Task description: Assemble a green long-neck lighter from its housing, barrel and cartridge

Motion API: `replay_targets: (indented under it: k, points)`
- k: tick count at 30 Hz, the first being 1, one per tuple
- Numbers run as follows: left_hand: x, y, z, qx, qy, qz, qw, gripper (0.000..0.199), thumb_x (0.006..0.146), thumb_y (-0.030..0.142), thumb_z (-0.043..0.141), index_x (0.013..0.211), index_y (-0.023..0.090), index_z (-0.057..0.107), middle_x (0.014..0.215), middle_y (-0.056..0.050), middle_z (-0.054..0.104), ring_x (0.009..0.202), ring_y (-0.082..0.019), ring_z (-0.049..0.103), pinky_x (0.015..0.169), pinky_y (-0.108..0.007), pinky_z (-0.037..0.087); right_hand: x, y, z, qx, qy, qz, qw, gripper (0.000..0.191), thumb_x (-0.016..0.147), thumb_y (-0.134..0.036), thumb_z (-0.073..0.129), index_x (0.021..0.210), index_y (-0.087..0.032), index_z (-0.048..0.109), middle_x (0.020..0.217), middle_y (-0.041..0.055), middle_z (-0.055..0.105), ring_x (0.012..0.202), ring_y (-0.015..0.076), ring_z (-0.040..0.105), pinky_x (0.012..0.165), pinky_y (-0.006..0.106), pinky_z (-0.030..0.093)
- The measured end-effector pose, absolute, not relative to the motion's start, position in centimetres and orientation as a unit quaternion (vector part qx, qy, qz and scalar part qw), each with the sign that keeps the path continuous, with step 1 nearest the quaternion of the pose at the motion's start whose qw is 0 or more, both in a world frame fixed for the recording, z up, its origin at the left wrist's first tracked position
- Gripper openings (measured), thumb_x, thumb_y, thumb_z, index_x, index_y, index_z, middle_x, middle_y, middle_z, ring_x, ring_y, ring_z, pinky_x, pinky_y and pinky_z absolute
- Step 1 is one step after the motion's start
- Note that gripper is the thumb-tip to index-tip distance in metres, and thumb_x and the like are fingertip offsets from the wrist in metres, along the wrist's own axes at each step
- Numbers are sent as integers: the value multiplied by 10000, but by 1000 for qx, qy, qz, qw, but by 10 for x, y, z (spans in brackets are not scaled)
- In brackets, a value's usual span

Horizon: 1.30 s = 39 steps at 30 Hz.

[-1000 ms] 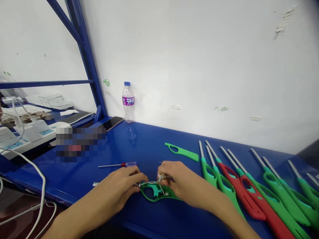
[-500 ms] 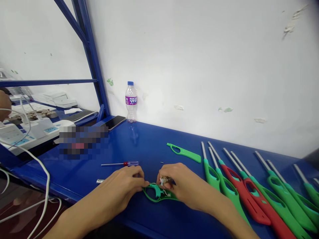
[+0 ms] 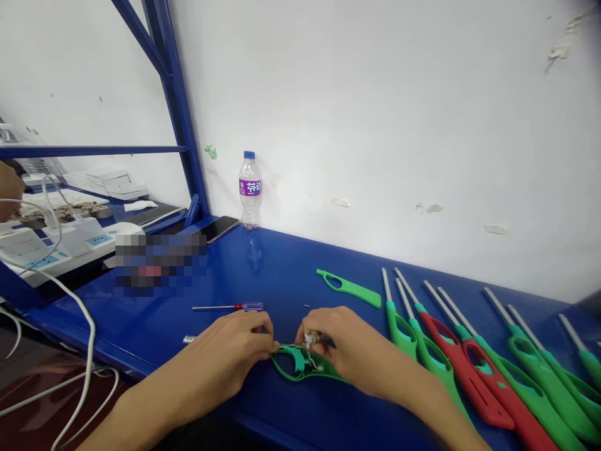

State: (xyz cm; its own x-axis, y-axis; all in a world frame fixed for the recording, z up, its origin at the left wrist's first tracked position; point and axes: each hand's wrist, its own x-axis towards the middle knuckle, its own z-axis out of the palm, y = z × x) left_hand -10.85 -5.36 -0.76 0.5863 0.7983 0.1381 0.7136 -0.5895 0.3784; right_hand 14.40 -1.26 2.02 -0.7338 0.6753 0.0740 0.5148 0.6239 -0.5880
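An opened green lighter casing (image 3: 297, 377) lies near the table's front edge, with a teal trigger (image 3: 299, 359) and thin white wires inside. My left hand (image 3: 248, 338) pinches the casing's left end with thumb and forefinger. Over the right part of the casing, my right hand (image 3: 328, 338) is closed on a small metallic and white part (image 3: 312, 339); its fingers hide some of it. Behind my hands lie a small screw (image 3: 307, 305) and a green casing half (image 3: 350, 287). A screwdriver (image 3: 241, 306) rests behind my left hand.
Several green and red long lighters (image 3: 451, 351) lie on the right of the blue table (image 3: 282, 250). A bottle (image 3: 250, 191) and a phone (image 3: 218, 230) are at the back. White cables (image 3: 89, 332) hang at the left, where a person's hand (image 3: 10, 191) shows.
My right hand's fingers and the small part have shifted slightly, and more white wire shows above the casing. The whole view has moved a little. My left hand keeps its pinch.
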Motion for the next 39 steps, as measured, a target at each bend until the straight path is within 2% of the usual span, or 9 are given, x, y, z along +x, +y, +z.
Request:
replay_targets:
  k: [6,12,15,18,21,24,27,35,39]
  points:
    - [-109,-53,-8,875,442,139,143,287,1056,113,485,974,279,703,1065,22,640,891,-152,620,768,-288,404,145,-15,23,-342,-886,284,131,303,771,86,474,715,-205,535,764,-33,651,689,130,535,656,255,340]
    - [-108,-52,-9,874,440,147,146,269,1047,96,495,1008,274,693,1078,13,646,934,-170,631,791,-300,438,145,-13,22,-342,-889,278,127,301,746,92,470,706,-206,487,753,-53,607,674,116,481,633,252,314]
    - [-107,-54,-11,879,435,146,132,281,1033,63,497,1010,279,676,1072,19,651,980,-190,624,915,-354,449,144,-14,22,-344,-889,275,124,293,762,79,482,697,-204,452,740,-55,581,667,114,453,624,254,299]
    - [-105,-58,-8,882,437,144,105,321,1012,38,513,1078,308,675,1087,23,656,1070,-221,606,1091,-462,383,144,-15,23,-345,-890,271,123,294,774,76,488,699,-204,440,743,-53,580,671,115,451,624,257,295]
    - [-101,-63,-2,882,437,147,100,323,1038,86,495,1176,327,660,1132,17,649,1116,-221,590,1143,-491,348,144,-16,22,-345,-890,271,122,295,766,85,490,703,-202,454,771,-47,596,690,114,467,638,258,302]
    - [-93,-65,3,878,439,161,101,231,1076,191,489,1189,304,656,1148,1,641,1130,-230,573,1103,-493,382,143,-16,20,-338,-891,275,128,294,785,77,507,715,-204,457,772,-51,574,690,113,462,639,255,302]
    - [-82,-62,0,876,438,178,92,182,1081,235,506,1122,249,682,1125,-25,646,1108,-262,554,1012,-501,430,140,-16,16,-328,-892,278,142,298,819,57,535,726,-208,439,746,-62,533,673,111,442,632,253,297]
    - [-74,-56,-20,861,433,248,93,159,1080,205,520,1083,233,677,1117,-26,647,1040,-236,528,938,-443,436,140,-15,23,-345,-870,285,205,260,940,-10,560,790,-213,498,823,-41,602,729,126,511,675,259,343]
    - [-69,-55,-26,850,434,283,98,190,1087,181,486,1039,215,666,1060,-30,647,984,-227,518,897,-419,440,141,-18,30,-365,-865,279,202,239,970,-85,603,799,-217,500,828,-37,626,747,136,549,677,265,352]
